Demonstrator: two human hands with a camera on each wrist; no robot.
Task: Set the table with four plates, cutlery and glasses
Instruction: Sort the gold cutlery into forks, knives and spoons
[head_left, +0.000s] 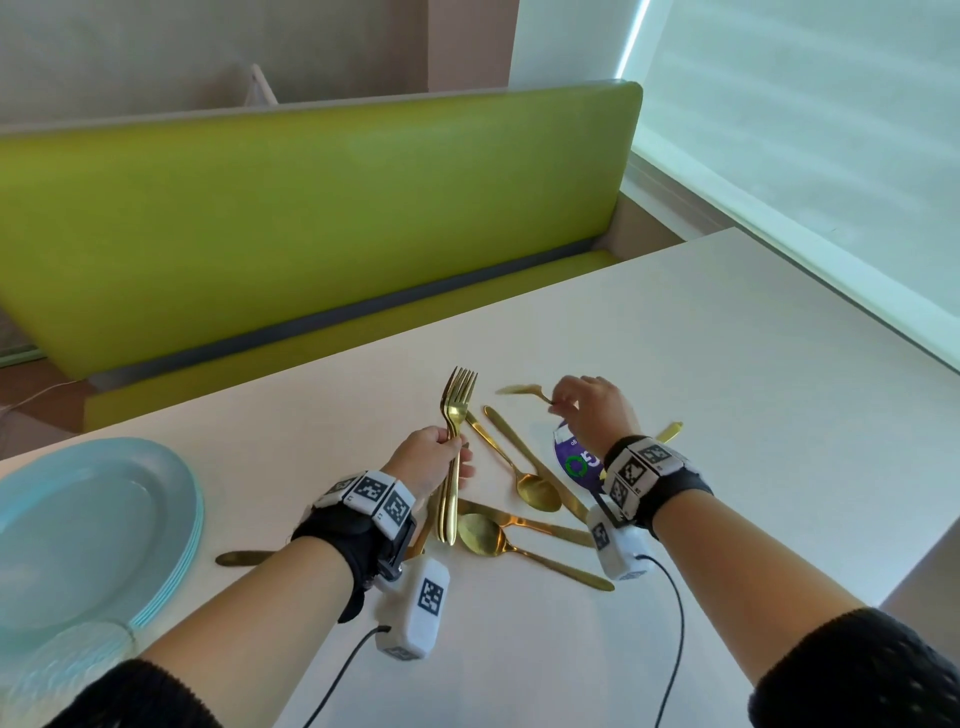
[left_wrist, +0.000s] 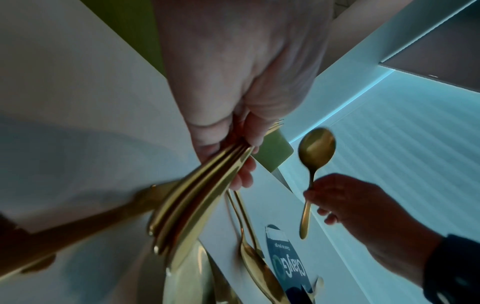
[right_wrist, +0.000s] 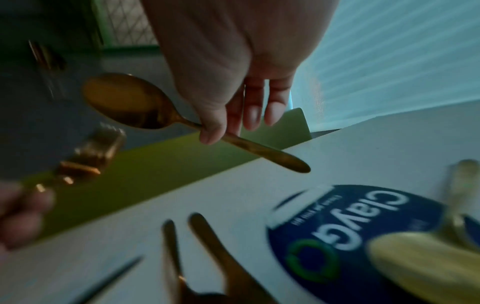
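My left hand (head_left: 441, 457) grips a bundle of gold forks (head_left: 453, 415) upright above the white table (head_left: 727, 374), tines pointing away; the fork handles (left_wrist: 197, 193) fan out below my fingers in the left wrist view. My right hand (head_left: 576, 402) pinches a small gold spoon (head_left: 519, 389) by its handle, lifted off the table, bowl to the left; the same spoon (right_wrist: 130, 100) shows in the right wrist view. Loose gold spoons (head_left: 537, 491) and knives (head_left: 540, 527) lie between my hands. A stack of pale blue plates (head_left: 83, 530) sits at the left.
A purple-blue printed packet (head_left: 574, 460) lies under my right wrist with cutlery on it. A green bench (head_left: 311, 218) runs behind the table's far edge. A window blind (head_left: 805, 130) is at the right. The table's right side is bare.
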